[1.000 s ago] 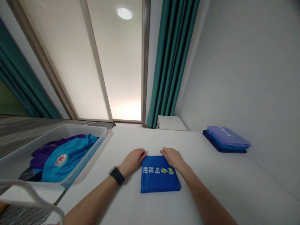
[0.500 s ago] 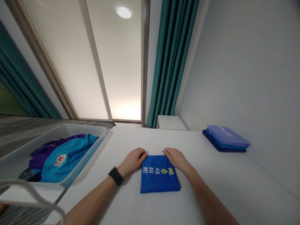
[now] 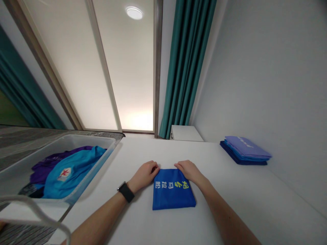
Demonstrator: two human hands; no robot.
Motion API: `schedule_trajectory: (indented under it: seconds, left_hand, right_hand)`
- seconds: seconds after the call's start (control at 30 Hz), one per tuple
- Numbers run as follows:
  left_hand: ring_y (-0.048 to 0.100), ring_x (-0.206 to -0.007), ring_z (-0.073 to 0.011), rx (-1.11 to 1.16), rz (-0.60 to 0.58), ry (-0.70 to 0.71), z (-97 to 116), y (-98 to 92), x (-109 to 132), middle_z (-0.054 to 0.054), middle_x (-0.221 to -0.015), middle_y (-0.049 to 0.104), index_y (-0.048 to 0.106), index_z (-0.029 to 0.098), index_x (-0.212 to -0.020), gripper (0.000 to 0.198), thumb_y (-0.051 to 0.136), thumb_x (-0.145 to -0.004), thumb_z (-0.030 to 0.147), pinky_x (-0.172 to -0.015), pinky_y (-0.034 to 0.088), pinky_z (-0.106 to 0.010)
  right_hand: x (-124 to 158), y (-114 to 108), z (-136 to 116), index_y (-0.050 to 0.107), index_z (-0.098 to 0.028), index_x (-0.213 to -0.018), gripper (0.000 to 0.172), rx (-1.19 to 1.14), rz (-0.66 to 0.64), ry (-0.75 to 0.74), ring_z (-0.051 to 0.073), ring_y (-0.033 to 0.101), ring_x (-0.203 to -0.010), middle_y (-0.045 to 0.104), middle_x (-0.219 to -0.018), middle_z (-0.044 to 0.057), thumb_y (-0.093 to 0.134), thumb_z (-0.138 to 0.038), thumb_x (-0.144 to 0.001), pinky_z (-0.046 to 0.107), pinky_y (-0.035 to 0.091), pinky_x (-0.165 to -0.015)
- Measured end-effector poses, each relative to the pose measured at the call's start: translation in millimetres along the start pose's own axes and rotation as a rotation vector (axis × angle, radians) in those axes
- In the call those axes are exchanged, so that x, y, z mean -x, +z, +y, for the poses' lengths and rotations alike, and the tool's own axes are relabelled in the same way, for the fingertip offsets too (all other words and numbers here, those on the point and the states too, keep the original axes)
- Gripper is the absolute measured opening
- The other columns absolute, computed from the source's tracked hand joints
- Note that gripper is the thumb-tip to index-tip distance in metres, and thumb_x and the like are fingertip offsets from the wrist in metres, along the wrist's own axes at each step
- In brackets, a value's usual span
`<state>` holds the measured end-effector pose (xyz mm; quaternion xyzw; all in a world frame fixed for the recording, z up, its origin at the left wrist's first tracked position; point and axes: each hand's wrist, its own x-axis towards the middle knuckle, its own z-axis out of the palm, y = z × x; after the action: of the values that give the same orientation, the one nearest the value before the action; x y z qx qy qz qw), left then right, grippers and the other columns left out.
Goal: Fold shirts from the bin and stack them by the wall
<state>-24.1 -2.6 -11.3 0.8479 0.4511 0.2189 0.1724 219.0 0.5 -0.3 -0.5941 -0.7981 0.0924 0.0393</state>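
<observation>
Folded blue cloth (image 3: 172,192) with yellow print is laid flat on the white worktop (image 3: 230,190), centre front, square to the view. Both hands are placed at its far edge.

Left hand (image 3: 144,175): set at the far-left corner, fingers (image 3: 153,167) curled in against the cloth edge. Whether fabric is pinched cannot be told. A black watch (image 3: 125,191) is worn on that wrist.

Right hand (image 3: 187,170): laid on the far-right corner, fingers (image 3: 180,165) loosely stretched along the far edge, palm down, nothing gripped.

A clear bin (image 3: 76,139) is seen at the left, partly on the worktop edge, well apart from the cloth. A cyan garment (image 3: 74,168) with a white-and-red badge is heaped in it over a purple garment (image 3: 48,165).

A stack (image 3: 245,151) of folded pieces, dark blue below and lilac on top, is parked far right, close to the wall. A white cabinet (image 3: 186,133) and a teal curtain (image 3: 185,68) are seen behind the worktop. A white hanger (image 3: 38,217) is cut off at the lower-left corner.
</observation>
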Motion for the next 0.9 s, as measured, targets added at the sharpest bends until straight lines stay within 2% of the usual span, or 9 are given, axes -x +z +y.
schedule_trajectory:
  seconds: [0.27, 0.57, 0.67, 0.8, 0.9]
  left_hand:
    - [0.057, -0.078, -0.0188, -0.018, -0.008, -0.021, 2.8, -2.8, 0.2, -0.005, -0.081, 0.061, 0.057, 0.019, -0.077, 0.03, 0.04, -0.097, 0.033, -0.072, 0.043, -0.03]
    - [0.055, -0.08, -0.0194, -0.1, -0.02, -0.009, -1.7, 1.7, 3.0, -0.007, -0.084, 0.06, 0.056, 0.018, -0.081, 0.026, 0.038, -0.097, 0.029, -0.075, 0.044, -0.031]
    - [0.056, -0.079, -0.0191, -0.026, -0.041, -0.003, -5.3, -7.0, 3.0, -0.007, -0.084, 0.061, 0.056, 0.018, -0.082, 0.026, 0.037, -0.097, 0.028, -0.074, 0.044, -0.03]
    - [0.056, -0.078, -0.0168, 0.116, -0.127, 0.077, -7.3, -29.0, 6.2, -0.005, -0.088, 0.062, 0.06, 0.018, -0.09, 0.02, 0.041, -0.094, 0.025, -0.074, 0.044, -0.028]
    - [0.054, -0.076, -0.0163, 0.083, -0.16, 0.118, -5.3, -38.2, 9.2, -0.004, -0.088, 0.061, 0.062, 0.019, -0.093, 0.017, 0.047, -0.09, 0.026, -0.073, 0.044, -0.028]
  right_hand:
    - [-1.7, -2.1, -6.8, 0.072, -0.021, -0.091, 0.047, 0.019, -0.019, 0.111, 0.022, 0.066, -0.096, 0.073, -0.1, 0.01, 0.033, -0.045, -0.101, 0.028, 0.042, -0.075]
    - [1.9, -1.2, -8.1, 0.071, -0.02, -0.09, 0.045, 0.027, 0.015, 0.156, 0.021, 0.066, -0.092, 0.073, -0.097, 0.01, 0.034, -0.043, -0.101, 0.027, 0.04, -0.073]
    - [5.9, -1.5, -4.5, 0.068, -0.021, -0.087, 0.041, -0.06, 0.053, 0.138, 0.018, 0.065, -0.087, 0.072, -0.092, 0.007, 0.034, -0.039, -0.101, 0.025, 0.037, -0.07]
    - [11.5, -1.4, -1.4, 0.065, -0.021, -0.084, 0.035, -0.158, 0.069, 0.086, 0.016, 0.063, -0.08, 0.071, -0.085, 0.004, 0.038, -0.036, -0.1, 0.023, 0.034, -0.066]
    - [13.8, -2.2, -3.9, 0.064, -0.021, -0.083, 0.032, -0.139, 0.051, 0.099, 0.016, 0.063, -0.083, 0.071, -0.087, 0.003, 0.04, -0.035, -0.099, 0.024, 0.033, -0.065]
